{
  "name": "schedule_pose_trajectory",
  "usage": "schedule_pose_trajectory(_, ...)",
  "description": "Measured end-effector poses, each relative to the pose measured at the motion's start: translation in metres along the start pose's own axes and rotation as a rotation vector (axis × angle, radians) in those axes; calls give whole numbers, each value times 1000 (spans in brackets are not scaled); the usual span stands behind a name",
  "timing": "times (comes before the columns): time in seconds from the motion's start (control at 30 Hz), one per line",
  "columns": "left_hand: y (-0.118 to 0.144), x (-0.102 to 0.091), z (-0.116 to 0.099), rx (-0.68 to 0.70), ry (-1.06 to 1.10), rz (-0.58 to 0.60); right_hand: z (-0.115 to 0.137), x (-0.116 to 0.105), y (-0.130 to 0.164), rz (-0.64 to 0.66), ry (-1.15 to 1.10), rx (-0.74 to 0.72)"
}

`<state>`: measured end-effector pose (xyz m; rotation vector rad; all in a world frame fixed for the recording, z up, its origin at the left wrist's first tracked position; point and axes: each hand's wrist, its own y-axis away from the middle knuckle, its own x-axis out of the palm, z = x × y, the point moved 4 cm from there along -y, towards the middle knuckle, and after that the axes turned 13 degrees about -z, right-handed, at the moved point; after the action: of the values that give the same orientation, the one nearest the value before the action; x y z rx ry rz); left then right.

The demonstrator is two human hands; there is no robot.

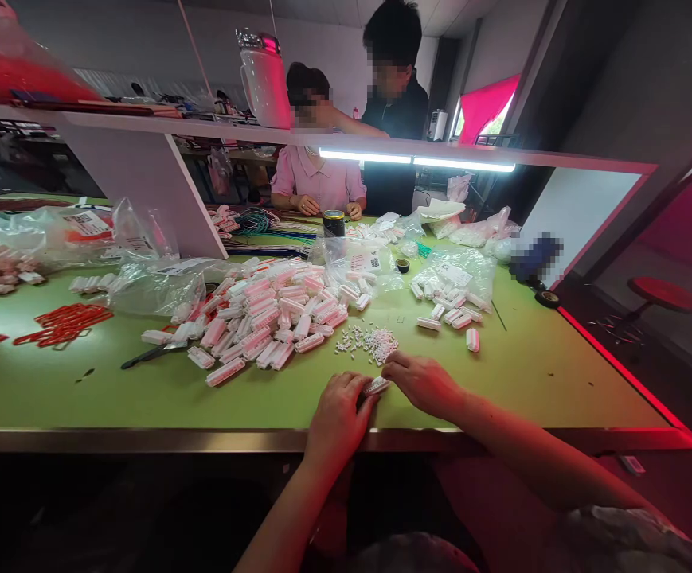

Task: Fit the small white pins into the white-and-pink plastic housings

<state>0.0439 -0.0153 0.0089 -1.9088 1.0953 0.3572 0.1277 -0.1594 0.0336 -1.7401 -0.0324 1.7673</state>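
Near the table's front edge, my left hand (339, 410) is closed around a white plastic connector housing (377, 386), thumb on the near side. My right hand (423, 386) has its fingers pinched together at the right end of that housing; whatever may be between the fingertips is hidden. Just beyond my hands lies a small heap of tiny white plastic pieces (378, 344), spread out to the left. A large pile of similar white housings (262, 314) rises to the left of them. A smaller group of housings (462, 318) lies to the right, near a clear bag.
Dark-handled scissors (151, 354) lie left of the pile, beside orange-red plastic frames (64, 322). Clear plastic bags (154, 278), a dark tin (334, 223) and a tape roll (547, 298) are on the green table (202, 414). A lit shelf (471, 151) spans overhead; two people are behind it.
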Motion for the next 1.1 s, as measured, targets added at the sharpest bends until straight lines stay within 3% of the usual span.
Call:
schedule_pose_trajectory(0.5, 1, 1, 0, -5, -3, 23, 4, 3, -3, 38, -60, 29)
schedule_pose_trajectory(0.87, 1, 1, 0, -1, 14, -1, 21, 1, -5, -18, 135, -268)
schedule_pose_trajectory(1.1, 1, 2, 3, -9, 17, -12, 15, -2, 1, -82, 82, -226)
